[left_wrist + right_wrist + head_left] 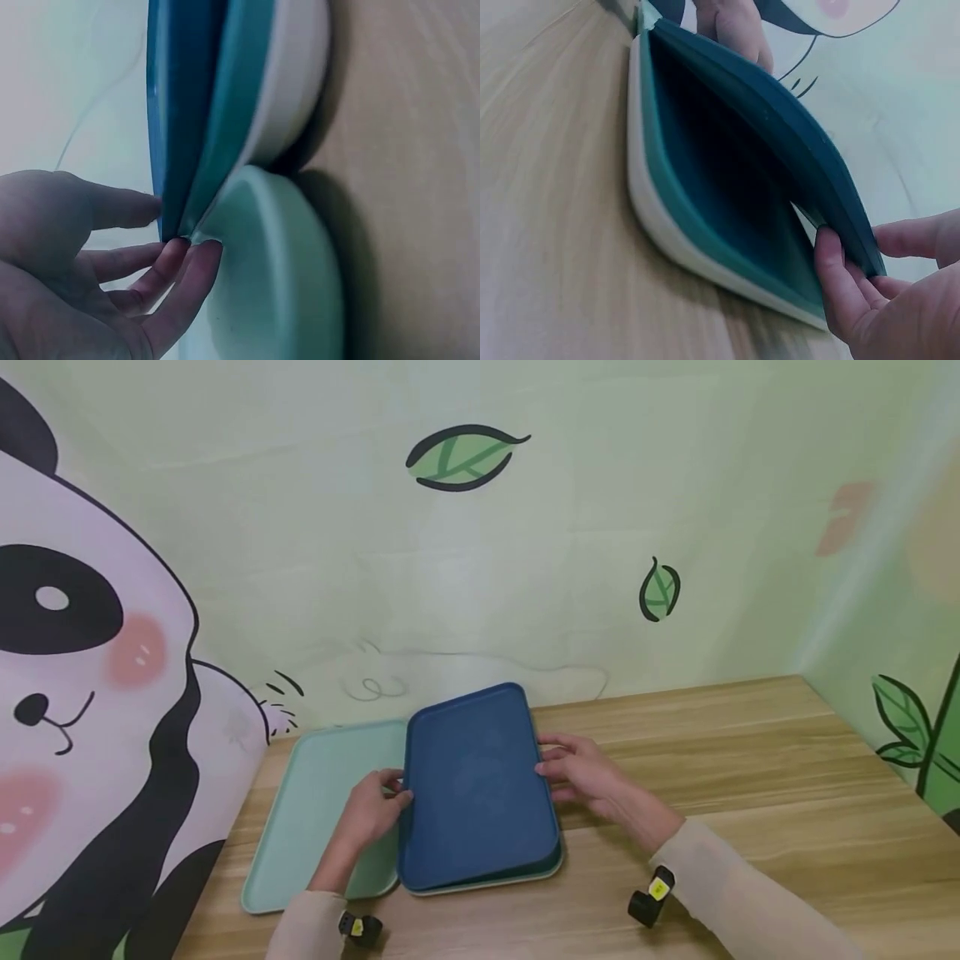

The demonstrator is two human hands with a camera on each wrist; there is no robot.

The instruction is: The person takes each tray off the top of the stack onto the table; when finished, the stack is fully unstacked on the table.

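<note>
A dark blue tray is tilted over a teal tray, with its right side raised and a dark gap between them. Under the teal one lies a whitish tray. The left hand pinches the blue tray's left edge, thumb at the rim and fingers by the edge below. On the opposite side, the right hand grips the raised edge between thumb and fingers. A mint green tray lies flat on the left, its right side partly covered by the stack and left hand.
The trays are on a wooden table that meets a printed wall sheet at the back. A large panda picture fills the left side. Wood surface extends to the right of the stack.
</note>
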